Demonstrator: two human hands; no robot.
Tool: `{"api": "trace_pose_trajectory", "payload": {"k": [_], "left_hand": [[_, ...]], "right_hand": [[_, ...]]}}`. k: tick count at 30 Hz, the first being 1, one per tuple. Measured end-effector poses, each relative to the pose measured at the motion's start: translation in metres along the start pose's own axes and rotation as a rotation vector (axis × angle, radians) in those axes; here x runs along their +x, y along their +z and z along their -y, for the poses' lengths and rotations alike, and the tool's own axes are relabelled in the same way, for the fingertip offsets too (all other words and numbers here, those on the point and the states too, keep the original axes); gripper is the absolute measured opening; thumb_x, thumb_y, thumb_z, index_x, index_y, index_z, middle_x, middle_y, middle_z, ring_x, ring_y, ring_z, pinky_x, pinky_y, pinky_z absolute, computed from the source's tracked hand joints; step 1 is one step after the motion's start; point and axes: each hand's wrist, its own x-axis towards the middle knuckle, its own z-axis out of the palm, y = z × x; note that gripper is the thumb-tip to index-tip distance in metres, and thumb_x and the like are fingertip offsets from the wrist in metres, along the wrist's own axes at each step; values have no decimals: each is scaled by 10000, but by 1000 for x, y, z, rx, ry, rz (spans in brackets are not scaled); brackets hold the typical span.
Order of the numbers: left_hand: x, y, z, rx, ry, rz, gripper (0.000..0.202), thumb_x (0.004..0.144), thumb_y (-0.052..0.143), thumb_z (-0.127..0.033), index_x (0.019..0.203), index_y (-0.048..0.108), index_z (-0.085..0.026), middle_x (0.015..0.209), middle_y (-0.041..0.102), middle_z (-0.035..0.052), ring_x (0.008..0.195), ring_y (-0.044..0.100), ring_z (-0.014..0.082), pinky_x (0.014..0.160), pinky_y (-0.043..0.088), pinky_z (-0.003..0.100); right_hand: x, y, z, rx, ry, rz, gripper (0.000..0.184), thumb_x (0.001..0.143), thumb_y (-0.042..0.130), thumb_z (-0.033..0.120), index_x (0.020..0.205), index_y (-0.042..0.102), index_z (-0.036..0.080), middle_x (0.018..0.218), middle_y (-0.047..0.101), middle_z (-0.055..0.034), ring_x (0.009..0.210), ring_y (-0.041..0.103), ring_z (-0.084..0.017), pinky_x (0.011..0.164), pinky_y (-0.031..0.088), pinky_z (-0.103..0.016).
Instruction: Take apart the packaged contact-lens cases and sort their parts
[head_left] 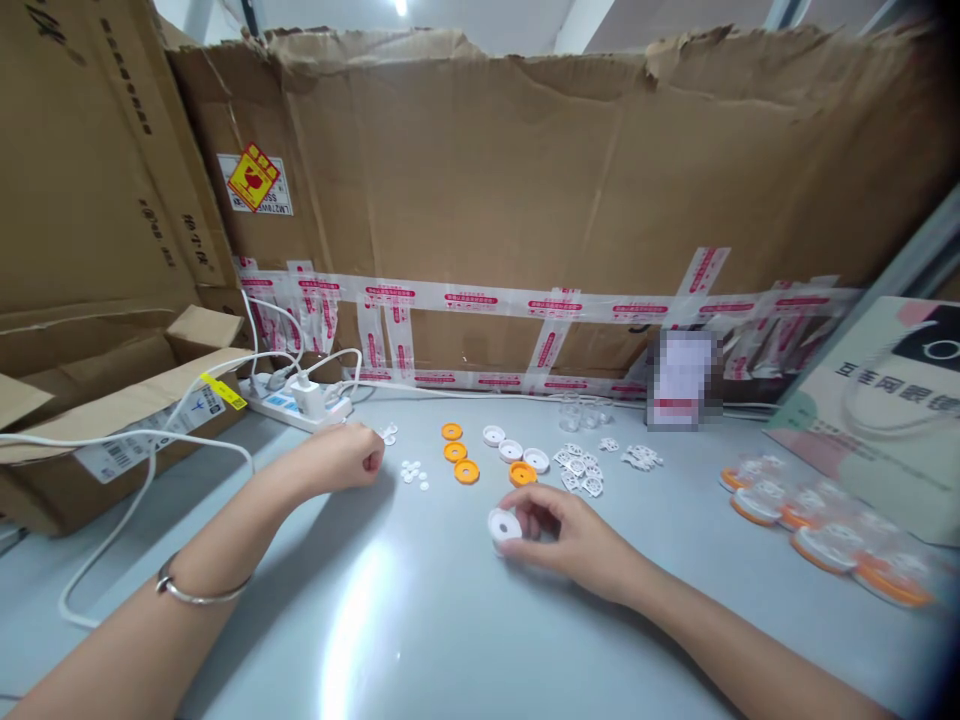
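Note:
In the head view my right hand pinches a white round disc, tilted up off the table, with a dark round centre facing me. My left hand is curled closed beside the power strip, close to a few small clear-white pieces. What its fingers hold, if anything, is hidden. Several tiny white discs lie between the hands. Beyond are orange rings, white round cups and one orange cup. White spoked parts form a cluster behind my right hand.
Finished-looking clear-topped round pieces with orange and white bases stand at right by a printed box. Clear caps and a blurred-out upright object are at the back. White cables run from a power strip past an open carton.

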Motion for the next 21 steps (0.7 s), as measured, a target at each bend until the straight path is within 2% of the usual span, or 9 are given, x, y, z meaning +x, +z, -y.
{"api": "trace_pose_trajectory", "payload": {"k": [4, 7, 9, 11, 13, 15, 17, 21], "left_hand": [[0, 1, -7, -25, -16, 35, 152, 652, 485, -143, 649, 630, -187, 657, 635, 23, 596, 554, 159, 520, 325, 235], [-4, -1, -26, -80, 27, -97, 184, 770, 478, -220, 689, 637, -175, 706, 636, 43, 657, 569, 169, 581, 368, 251], [-7, 1, -50, -178, 148, -229, 218, 835, 446, -239, 766, 641, -169, 786, 634, 49, 740, 575, 164, 669, 399, 255], [-10, 8, -76, -346, 338, -262, 206, 868, 438, -265, 898, 626, -188, 861, 629, 35, 806, 570, 142, 727, 413, 231], [-13, 17, -98, -439, 445, -287, 208, 869, 459, -291, 987, 598, -191, 881, 617, 33, 823, 564, 134, 740, 422, 222], [-13, 26, -112, -471, 522, -278, 196, 859, 483, -278, 998, 589, -189, 888, 610, 33, 838, 559, 134, 759, 425, 222], [-12, 33, -118, -480, 555, -260, 158, 853, 489, -241, 955, 596, -184, 881, 610, 31, 828, 559, 132, 760, 427, 220], [-8, 39, -116, -511, 532, -242, 118, 834, 489, -168, 850, 606, -171, 840, 618, 23, 783, 567, 122, 734, 432, 211]], "right_hand": [[1, -2, -1, 59, 28, -60, 288, 681, 646, 376, 904, 603, 198, 677, 479, 23, 626, 428, -108, 578, 358, -234], [3, -5, -1, 90, 14, -129, 310, 685, 638, 400, 913, 596, 194, 688, 495, 17, 610, 426, -107, 575, 376, -243], [5, -6, -2, 99, -13, -176, 313, 687, 634, 400, 919, 590, 195, 753, 539, 1, 620, 445, -108, 594, 397, -253], [5, -6, -3, 118, -43, -191, 318, 692, 630, 397, 933, 580, 194, 825, 570, -16, 640, 472, -111, 611, 416, -259], [5, -6, -4, 139, -74, -180, 318, 704, 622, 393, 946, 571, 193, 851, 584, -25, 671, 501, -118, 627, 431, -262], [5, -5, -4, 144, -98, -175, 310, 714, 617, 383, 952, 568, 191, 845, 594, -27, 702, 523, -127, 646, 442, -265], [4, -5, -5, 133, -111, -177, 305, 718, 614, 377, 954, 569, 189, 843, 601, -29, 713, 532, -130, 657, 447, -269], [4, -6, -3, 108, -106, -170, 301, 723, 609, 372, 958, 571, 188, 864, 604, -31, 698, 525, -122, 651, 448, -264]]}}
